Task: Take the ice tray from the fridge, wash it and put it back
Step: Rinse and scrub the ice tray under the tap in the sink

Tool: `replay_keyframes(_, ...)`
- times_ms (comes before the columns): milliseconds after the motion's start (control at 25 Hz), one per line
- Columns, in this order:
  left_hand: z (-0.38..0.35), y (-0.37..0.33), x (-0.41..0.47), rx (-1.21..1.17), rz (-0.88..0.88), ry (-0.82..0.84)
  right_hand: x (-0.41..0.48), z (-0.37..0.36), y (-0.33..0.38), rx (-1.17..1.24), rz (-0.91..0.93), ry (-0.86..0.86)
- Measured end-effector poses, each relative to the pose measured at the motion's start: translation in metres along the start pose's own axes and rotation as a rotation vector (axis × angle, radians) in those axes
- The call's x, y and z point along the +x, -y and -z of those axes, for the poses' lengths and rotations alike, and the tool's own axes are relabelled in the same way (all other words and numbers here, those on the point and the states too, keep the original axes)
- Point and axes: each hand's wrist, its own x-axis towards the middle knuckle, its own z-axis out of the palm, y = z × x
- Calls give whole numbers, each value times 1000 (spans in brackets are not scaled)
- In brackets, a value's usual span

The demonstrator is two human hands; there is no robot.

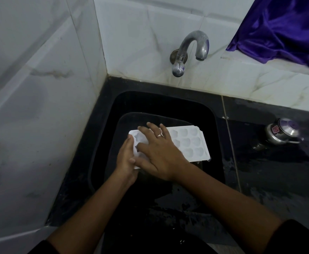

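In the black sink [217,125], set into a wet black counter [270,176] in a corner of white marbled tile, we find almost no writing: the one label in view is a small red sticker on the steel pot [282,132] standing on the counter to the right, and its print is too small for us to read. We see no brand mark on anything else.

The ice tray [190,143] is white plastic, rectangular with clipped corners, and moulded with rows of rounded, shell-like hollows. It sits face up inside the basin, tilted a little, its long side running left to right, below the curved chrome tap [195,46] on the wall.

Our left hand [125,158] clasps the tray's left end, its fingers curled around the edge and thumb laid on the rim. Our right hand [157,151] lies palm down on the tray's left half, fingers spread wide and flat over the hollows, gripping nothing; a ring [159,135] shows on one finger. Both forearms are bare, with dark sleeves at the bottom edge. A purple satin cloth [281,28] hangs at the upper right.
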Motion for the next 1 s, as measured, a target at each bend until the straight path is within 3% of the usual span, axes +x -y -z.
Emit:
replay_keyframes(120,10,-3,3,0,-2,0,-8,2,-13,-39,79,20)
replay_keyframes(280,0,1,-1,35,1,27,3,5,-5,23,-1,-15)
replay_keyframes(440,6,-6,3,5,10,4,-6,1,-13,-27,61,13)
replay_keyframes(600,-5,-4,0,37,-5,10,5,4,-7,49,-32,-35)
replay_keyframes(800,1,-7,3,27,-3,-9,-3,-1,-17,-34,45,5)
replay_keyframes(1000,-6,-6,-2,21,15,13,2,-6,-4,22,-8,-24)
